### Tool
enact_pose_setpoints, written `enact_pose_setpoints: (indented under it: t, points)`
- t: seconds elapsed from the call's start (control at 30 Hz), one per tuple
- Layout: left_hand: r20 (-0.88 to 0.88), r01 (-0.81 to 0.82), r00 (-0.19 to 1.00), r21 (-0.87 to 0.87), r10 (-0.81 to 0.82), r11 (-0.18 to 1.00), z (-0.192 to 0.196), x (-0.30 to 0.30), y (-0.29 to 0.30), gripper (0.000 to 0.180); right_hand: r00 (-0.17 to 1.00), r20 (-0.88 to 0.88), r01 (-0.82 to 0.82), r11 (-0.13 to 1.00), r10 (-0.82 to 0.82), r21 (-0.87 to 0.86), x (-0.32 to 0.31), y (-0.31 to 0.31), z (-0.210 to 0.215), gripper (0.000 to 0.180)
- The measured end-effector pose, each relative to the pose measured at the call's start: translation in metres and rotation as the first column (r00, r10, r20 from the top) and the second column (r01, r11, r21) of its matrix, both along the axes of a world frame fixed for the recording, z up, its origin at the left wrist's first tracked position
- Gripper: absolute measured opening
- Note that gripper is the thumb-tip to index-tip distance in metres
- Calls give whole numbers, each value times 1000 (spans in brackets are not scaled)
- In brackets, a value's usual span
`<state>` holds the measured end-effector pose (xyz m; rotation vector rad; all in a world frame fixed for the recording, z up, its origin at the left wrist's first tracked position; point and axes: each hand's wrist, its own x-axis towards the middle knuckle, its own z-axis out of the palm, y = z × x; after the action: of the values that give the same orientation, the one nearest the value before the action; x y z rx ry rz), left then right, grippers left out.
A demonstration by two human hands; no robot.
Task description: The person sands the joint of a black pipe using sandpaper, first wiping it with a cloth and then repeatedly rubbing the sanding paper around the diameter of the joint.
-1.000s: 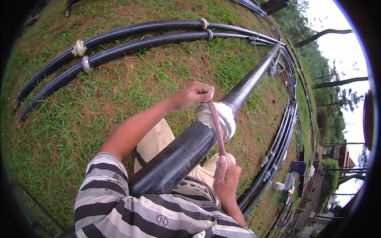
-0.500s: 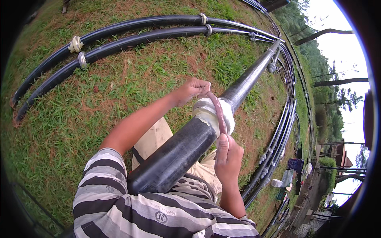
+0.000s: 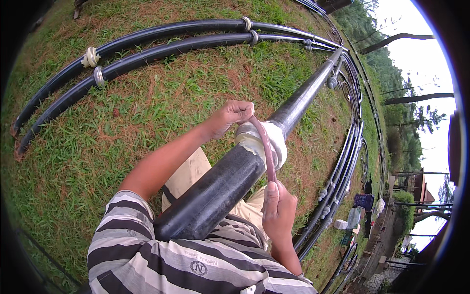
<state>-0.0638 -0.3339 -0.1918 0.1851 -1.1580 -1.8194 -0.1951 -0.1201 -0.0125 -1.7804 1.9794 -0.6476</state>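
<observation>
A long black pipe (image 3: 215,191) slants away from my lap, its near end resting against my body. Around it sits a rounded white and cream collar (image 3: 279,142), dusty on its surface. Over this collar lies a narrow reddish-brown sandpaper strip (image 3: 269,149), bent across the curve and pulled taut. My left hand (image 3: 234,117) pinches its upper end at the far left side of the collar. At the lower end, my right hand (image 3: 279,211) is closed on the strip, thumb on top, just right of the pipe.
Two black pipes (image 3: 171,47) with pale collars lie on the grass (image 3: 196,88) at the left. More pipes (image 3: 342,161) with rounded joints run along the right. Beyond them stand a dark blue bucket (image 3: 364,201) and a white block (image 3: 340,224).
My right hand has drawn down toward me with its end of the strip. My left hand has shifted slightly, and the strip has slid across the collar.
</observation>
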Motion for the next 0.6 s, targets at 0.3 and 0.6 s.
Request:
enact_pose_setpoints:
  t: [0.3, 0.6]
  points:
    - [-18, -13, 1000, 30, 14, 999, -10, -9, 0, 39, 998, -49, -47, 999, 47, -5, -1, -6, 3, 52]
    - [40, -60, 997, -9, 60, 998, -15, -9, 2, 40, 974, -208, -82, 996, 88, 37, 0, -37, 13, 42]
